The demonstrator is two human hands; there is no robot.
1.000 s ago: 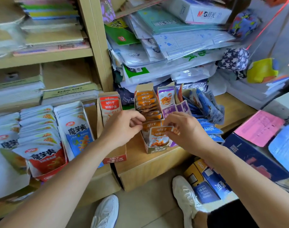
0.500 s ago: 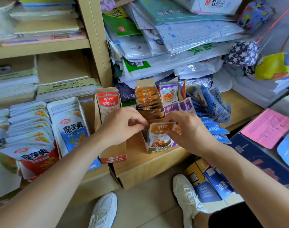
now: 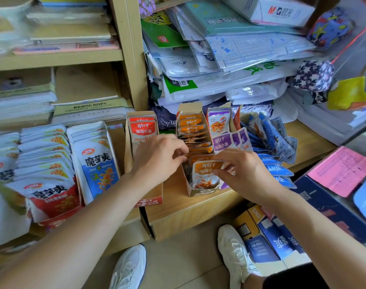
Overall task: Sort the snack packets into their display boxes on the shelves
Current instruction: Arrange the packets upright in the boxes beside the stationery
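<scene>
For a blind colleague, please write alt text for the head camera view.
The right hand pinches the front orange packet in a narrow display box, while the left hand curls its fingers on the orange packets behind. Red packets stand left, purple packets right.

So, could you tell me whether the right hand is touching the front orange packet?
Touching: the head view shows the right hand pinching the front orange packet's edge.

Wrapped papers (image 3: 240, 49) are piling high at the back, with a white box (image 3: 282, 11) sitting on top. A star-print pouch (image 3: 313, 75) is resting to their right, beside a yellow one (image 3: 349, 92). A pink sheet (image 3: 340, 170) is lying on a navy carton (image 3: 315, 197). Blue boxes (image 3: 276, 238) are sitting on the floor by a white sneaker (image 3: 234, 247). Notebooks (image 3: 69, 32) are lying stacked top left.
</scene>
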